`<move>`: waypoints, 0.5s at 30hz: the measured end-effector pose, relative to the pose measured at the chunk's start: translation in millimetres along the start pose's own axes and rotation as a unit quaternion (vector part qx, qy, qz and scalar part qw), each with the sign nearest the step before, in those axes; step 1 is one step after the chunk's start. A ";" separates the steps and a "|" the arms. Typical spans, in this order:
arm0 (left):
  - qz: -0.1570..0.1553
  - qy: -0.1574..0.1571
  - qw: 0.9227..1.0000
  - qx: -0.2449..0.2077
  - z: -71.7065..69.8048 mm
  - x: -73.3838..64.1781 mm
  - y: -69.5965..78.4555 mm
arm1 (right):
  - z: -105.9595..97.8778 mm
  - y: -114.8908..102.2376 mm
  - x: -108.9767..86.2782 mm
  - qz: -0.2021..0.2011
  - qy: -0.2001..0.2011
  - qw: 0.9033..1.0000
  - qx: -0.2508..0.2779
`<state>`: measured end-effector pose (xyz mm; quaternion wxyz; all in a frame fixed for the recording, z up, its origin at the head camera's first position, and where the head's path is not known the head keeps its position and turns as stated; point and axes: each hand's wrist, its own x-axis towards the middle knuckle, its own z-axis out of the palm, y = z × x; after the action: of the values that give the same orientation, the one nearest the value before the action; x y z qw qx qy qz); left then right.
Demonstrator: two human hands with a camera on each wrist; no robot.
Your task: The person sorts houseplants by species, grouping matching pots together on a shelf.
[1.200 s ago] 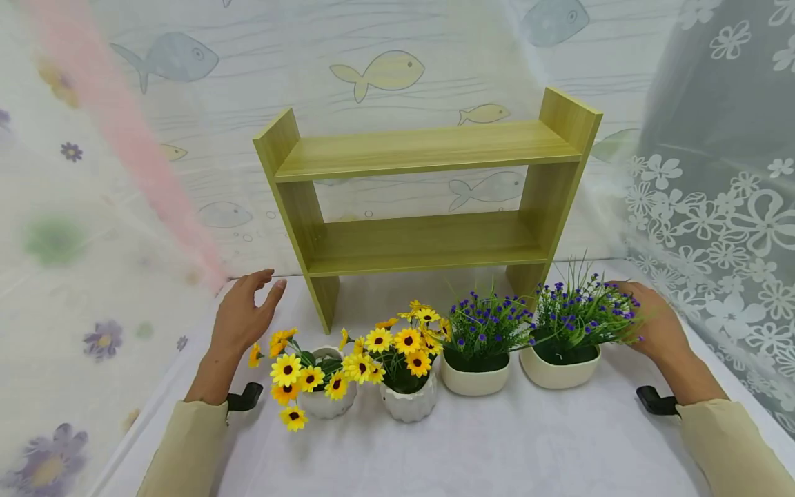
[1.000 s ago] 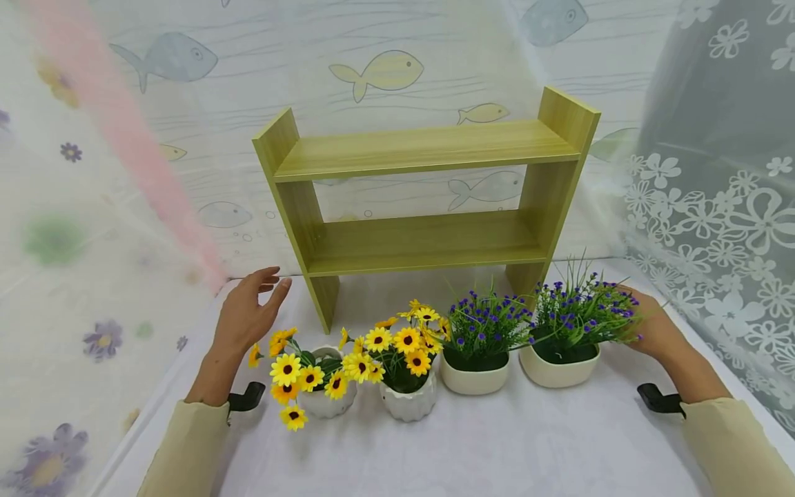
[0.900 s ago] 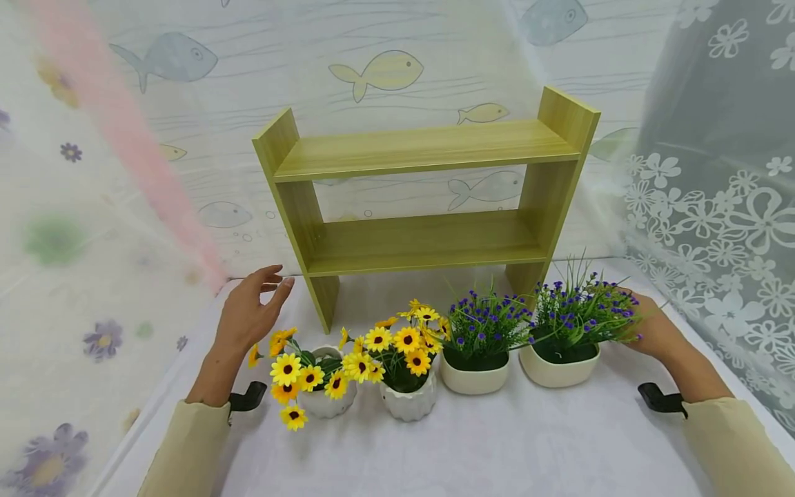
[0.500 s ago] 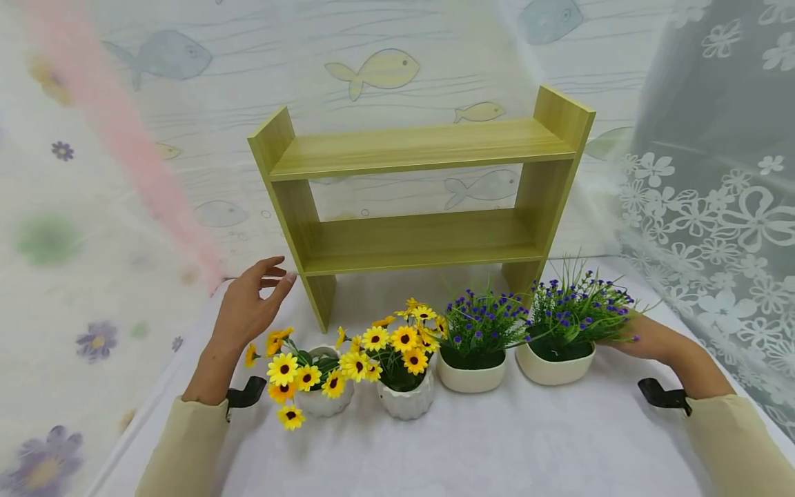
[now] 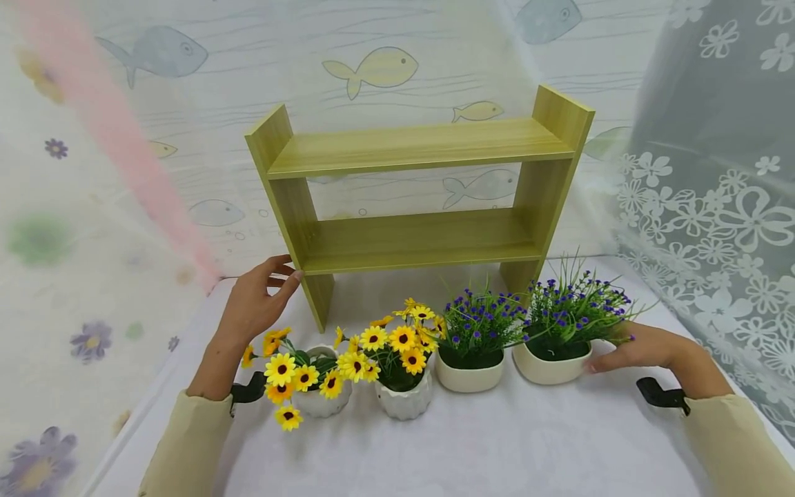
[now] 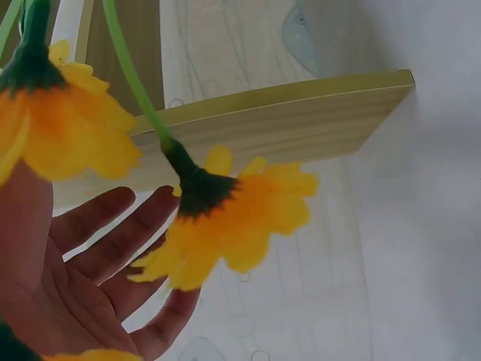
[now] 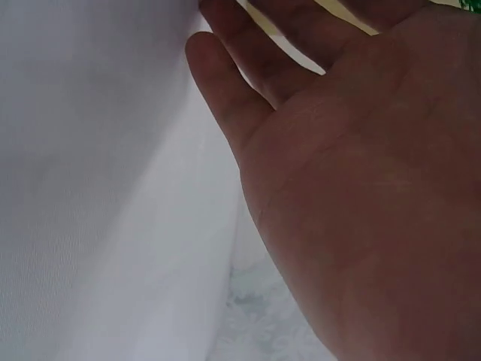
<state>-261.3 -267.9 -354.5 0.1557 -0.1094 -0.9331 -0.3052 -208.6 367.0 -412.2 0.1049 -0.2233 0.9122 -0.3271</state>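
My left hand [image 5: 257,297] is at the outer side of the left panel of a two-tier wooden shelf [image 5: 404,252], thumb tip right at the panel's front edge. Relaxed fingers reach up toward that panel [image 6: 293,113] in the left wrist view. On the right, my right hand [image 5: 652,348] is beside an oval cream pot [image 5: 553,369] of purple flowers [image 5: 574,307], its thumb tip at the pot's side. Some of its fingers are hidden behind the leaves. In the right wrist view, the right hand's fingers [image 7: 225,83] are extended and apart, with nothing in the palm.
A second cream pot [image 5: 470,378] with purple flowers and two white pots of yellow flowers, the middle one [image 5: 404,402] and the left one [image 5: 323,402], stand in a row before the shelf. Printed curtains [image 5: 373,110] hang behind. White cloth [image 5: 472,449] covers the table.
My left hand has moved right, up to the shelf's left panel. The right hand has come down from behind the plant to the rightmost pot's side. The pots stay in their row.
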 end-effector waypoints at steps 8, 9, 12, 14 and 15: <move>-0.002 -0.018 1.000 0.008 3.9 -0.2 6.1 | 8.6 -10.8 2.6 0.045 0.028 0.998 -0.030; -0.002 -0.020 1.000 0.010 4.4 -0.3 6.9 | 9.6 -11.5 3.0 0.045 0.028 0.998 -0.022; 0.001 -0.023 1.000 0.013 5.0 -0.5 8.9 | 12.4 -11.4 4.8 0.022 0.029 0.999 0.010; 0.001 -0.022 1.000 0.015 5.3 -0.4 9.4 | 13.5 -10.7 5.4 0.016 0.028 0.999 0.022; 0.001 -0.022 1.000 0.016 5.4 -0.4 9.7 | 14.0 -10.4 6.1 0.012 0.028 0.999 0.024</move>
<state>-259.2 -257.0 -353.6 0.1373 -0.1147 -0.9409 -0.2877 -205.7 349.3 -416.5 0.0882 -0.2005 0.9093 -0.3539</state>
